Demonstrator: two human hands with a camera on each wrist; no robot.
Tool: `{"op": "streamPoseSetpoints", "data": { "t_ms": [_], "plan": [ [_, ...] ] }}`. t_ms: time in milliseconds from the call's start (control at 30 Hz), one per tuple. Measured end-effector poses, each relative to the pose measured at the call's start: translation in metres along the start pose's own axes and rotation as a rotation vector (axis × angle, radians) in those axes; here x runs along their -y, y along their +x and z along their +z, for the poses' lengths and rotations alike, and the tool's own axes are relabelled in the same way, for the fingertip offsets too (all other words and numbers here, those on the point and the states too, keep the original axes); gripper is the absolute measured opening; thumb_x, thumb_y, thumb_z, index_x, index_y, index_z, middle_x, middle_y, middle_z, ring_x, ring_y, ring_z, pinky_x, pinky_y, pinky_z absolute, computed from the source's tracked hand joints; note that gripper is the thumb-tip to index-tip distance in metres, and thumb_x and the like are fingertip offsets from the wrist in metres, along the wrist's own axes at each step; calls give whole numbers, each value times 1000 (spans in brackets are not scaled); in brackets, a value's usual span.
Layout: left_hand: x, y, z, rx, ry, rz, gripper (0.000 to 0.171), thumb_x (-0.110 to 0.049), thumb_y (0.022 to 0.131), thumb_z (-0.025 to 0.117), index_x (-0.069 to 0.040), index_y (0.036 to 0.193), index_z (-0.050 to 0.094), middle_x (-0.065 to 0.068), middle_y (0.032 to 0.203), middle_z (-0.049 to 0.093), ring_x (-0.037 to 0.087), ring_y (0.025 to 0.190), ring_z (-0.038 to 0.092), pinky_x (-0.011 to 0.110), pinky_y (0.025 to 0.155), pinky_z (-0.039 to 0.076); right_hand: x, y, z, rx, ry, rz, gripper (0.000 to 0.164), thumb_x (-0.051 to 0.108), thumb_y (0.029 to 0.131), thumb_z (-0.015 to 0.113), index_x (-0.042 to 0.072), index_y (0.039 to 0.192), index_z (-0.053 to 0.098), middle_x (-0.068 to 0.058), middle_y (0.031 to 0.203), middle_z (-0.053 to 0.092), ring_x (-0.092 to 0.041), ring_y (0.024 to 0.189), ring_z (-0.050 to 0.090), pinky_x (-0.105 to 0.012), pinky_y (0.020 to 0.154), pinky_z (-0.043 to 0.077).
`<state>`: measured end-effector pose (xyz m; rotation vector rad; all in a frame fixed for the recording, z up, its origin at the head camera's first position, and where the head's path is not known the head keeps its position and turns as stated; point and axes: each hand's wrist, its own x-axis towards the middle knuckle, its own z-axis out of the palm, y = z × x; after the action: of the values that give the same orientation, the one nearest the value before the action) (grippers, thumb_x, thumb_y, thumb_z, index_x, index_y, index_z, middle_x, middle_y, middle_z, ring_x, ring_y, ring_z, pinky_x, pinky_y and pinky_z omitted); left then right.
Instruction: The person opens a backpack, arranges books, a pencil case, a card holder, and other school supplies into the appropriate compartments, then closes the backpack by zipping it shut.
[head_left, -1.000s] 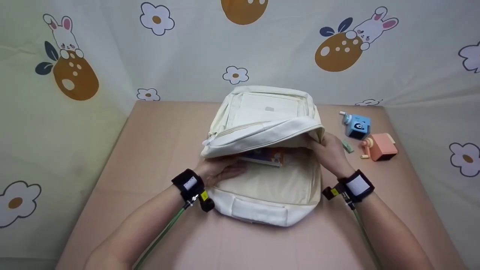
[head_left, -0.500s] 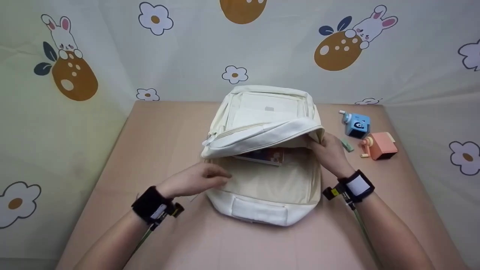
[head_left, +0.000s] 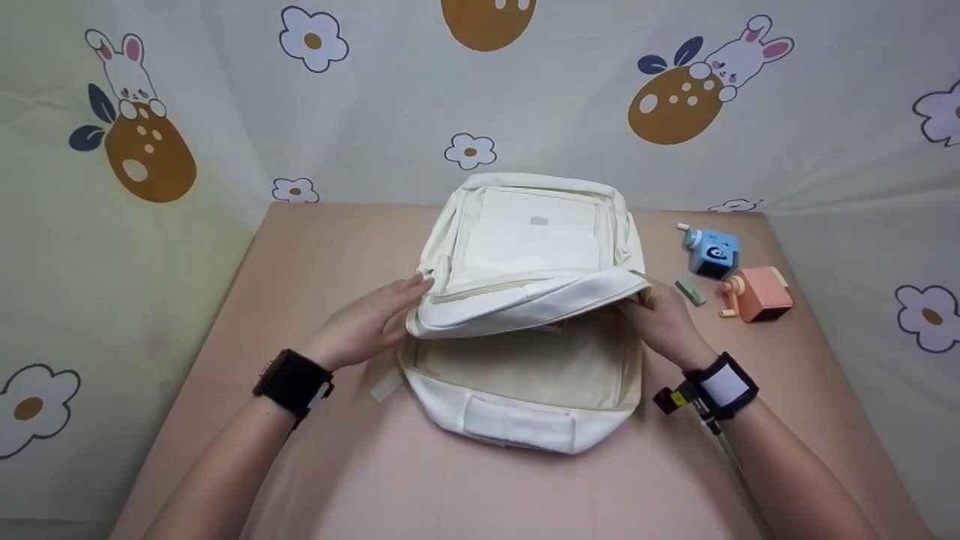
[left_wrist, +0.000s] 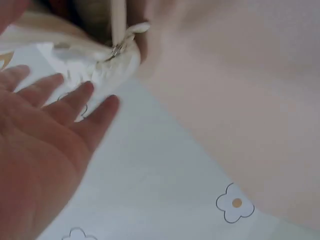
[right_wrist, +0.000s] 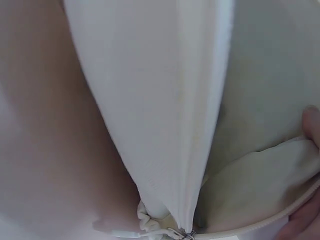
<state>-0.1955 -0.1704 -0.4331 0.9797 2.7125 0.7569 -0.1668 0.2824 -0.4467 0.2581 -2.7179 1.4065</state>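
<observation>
A cream-white backpack (head_left: 525,427) lies on the table with its main compartment unzipped and its front flap (head_left: 540,232) partly raised. My right hand (head_left: 667,322) grips the flap's edge at the right side; in the right wrist view its thumb (right_wrist: 312,125) lies inside the zipped edge. My left hand (head_left: 367,322) is beside the flap's left corner, fingertips right at the fabric. The left wrist view has its fingers (left_wrist: 102,117) straight and spread near the zipper end (left_wrist: 117,50). Only a sliver of a colourful flat item (head_left: 553,328) shows under the flap; the rest is hidden.
Right of the backpack stand a blue crank pencil sharpener (head_left: 714,253) and a pink crank one (head_left: 759,294), with a small green block (head_left: 691,292) near them. A pale strap end (head_left: 387,384) sticks out at the left. Patterned cloth walls (head_left: 375,112) surround the table.
My left hand has come out from the backpack's opening and moved up to the flap's left side. The flap has come down lower, covering most of the colourful item; my right hand keeps its grip.
</observation>
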Motion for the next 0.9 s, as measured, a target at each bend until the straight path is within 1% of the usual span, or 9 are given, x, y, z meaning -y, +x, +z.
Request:
{"op": "streamPoseSetpoints", "data": {
  "t_ms": [100, 233, 333, 433, 567, 633, 767, 833, 900],
  "plan": [
    [1, 2, 9, -28, 39, 56, 47, -19, 108, 53, -16, 154, 47, 13, 160, 39, 32, 146, 38, 52, 117, 32, -4, -8, 0, 25, -17, -66, 36, 17, 104, 62, 13, 139, 63, -11, 138, 63, -34, 129, 57, -56, 105, 44],
    [3, 0, 14, -47, 79, 71, 41, -15, 107, 53, -19, 148, 56, 9, 157, 45, 31, 144, 42, 52, 114, 36, -12, -18, 2, 59, -80, -198, 41, 6, 100, 63, 17, 140, 63, -11, 144, 58, -42, 139, 45, -63, 115, 25],
    [4, -2, 17, -41, 109, 80, 41, -14, 107, 54, -19, 147, 57, 9, 156, 45, 32, 143, 43, 52, 114, 37, -17, -25, 4, 88, -132, -303, 49, -1, 96, 65, 14, 143, 60, -12, 148, 55, -43, 144, 37, -64, 118, 14],
    [5, -4, 20, -25, 109, 76, 41, -16, 108, 52, -18, 148, 56, 11, 157, 45, 32, 144, 42, 52, 113, 37, -20, -32, 6, 105, -236, -348, 53, 5, 94, 70, 12, 145, 57, -11, 151, 52, -40, 146, 34, -62, 118, 19],
    [4, -6, 24, 6, 112, 52, 41, -18, 109, 49, -19, 150, 54, 12, 158, 42, 33, 146, 38, 53, 115, 35, -23, -45, 2, 138, -370, -258, 58, 17, 95, 73, 16, 150, 53, -15, 161, 37, -44, 151, 19, -71, 113, 22],
    [4, -8, 26, 15, 127, 44, 42, -18, 109, 49, -19, 151, 53, 12, 159, 41, 33, 147, 37, 53, 115, 34, -25, -50, -3, 156, -386, -182, 54, 10, 98, 65, 15, 151, 52, -17, 164, 30, -47, 152, 14, -72, 113, 20],
    [4, -11, 29, 16, 171, 44, 43, -17, 109, 49, -19, 151, 51, 13, 160, 39, 35, 147, 36, 53, 115, 35, -28, -58, -13, 167, -233, 14, 49, 5, 105, 44, 13, 153, 47, -14, 166, 27, -42, 153, 16, -65, 117, 18],
    [5, -12, 30, 20, 184, 39, 43, -19, 109, 49, -19, 152, 51, 12, 161, 38, 36, 147, 36, 54, 114, 35, -29, -60, -15, 166, -127, 98, 47, 18, 110, 43, 12, 156, 42, -13, 165, 28, -40, 152, 21, -62, 117, 22],
    [4, -13, 31, 25, 185, 30, 43, -20, 109, 49, -20, 152, 50, 11, 162, 36, 35, 147, 35, 53, 114, 36, -29, -60, -14, 179, -46, 166, 57, 36, 109, 47, 13, 160, 34, -14, 165, 28, -41, 149, 29, -60, 115, 30]
  ]
}}
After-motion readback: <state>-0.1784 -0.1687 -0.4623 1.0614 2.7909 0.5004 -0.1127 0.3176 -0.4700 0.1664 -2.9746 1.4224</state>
